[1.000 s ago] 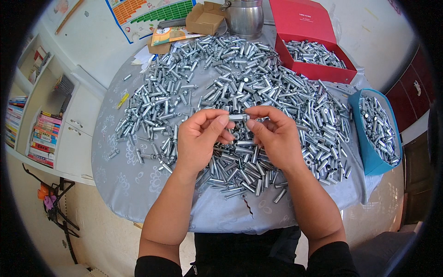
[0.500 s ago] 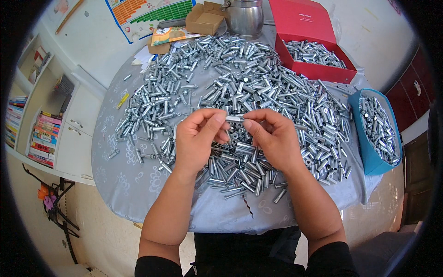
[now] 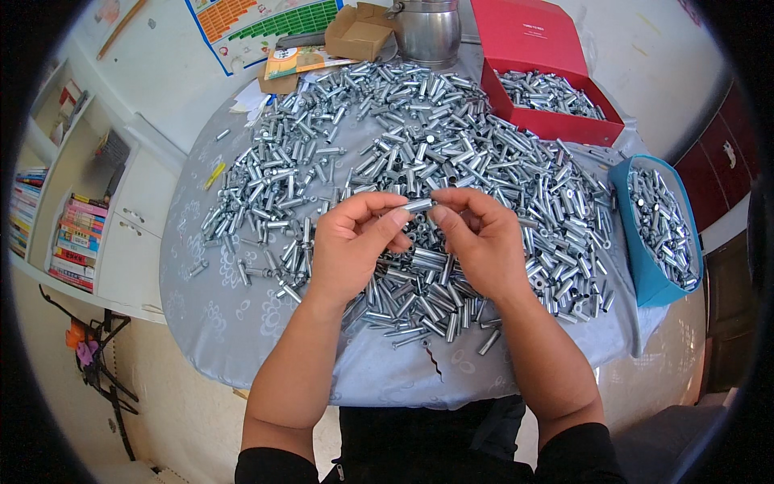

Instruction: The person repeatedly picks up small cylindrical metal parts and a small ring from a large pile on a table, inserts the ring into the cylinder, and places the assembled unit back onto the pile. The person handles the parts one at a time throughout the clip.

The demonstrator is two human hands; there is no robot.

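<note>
Between my two hands, above the middle of the table, is a shiny metal expansion bolt [image 3: 418, 206], lying nearly level with its right end a little higher. My left hand [image 3: 348, 246] pinches its left end between thumb and fingers. At the other end, the thumb and forefinger of my right hand [image 3: 485, 250] close on it. The fingertips cover both ends. Under and around my hands spreads a wide pile of loose metal sleeves, bolts, nuts and washers [image 3: 403, 149].
A red lidded box [image 3: 556, 125] full of metal parts stands at the back right. On the right is a blue fabric bin [image 3: 645, 282], also filled. A metal pot [image 3: 428, 32], a small cardboard box [image 3: 355, 36] and a yellow tool [image 3: 215, 175] are on the grey-clothed table [image 3: 201, 323].
My left hand has shifted slightly right, and the hands are a little closer together. The expansion bolt has tilted, its right end rising. The pile looks the same.
</note>
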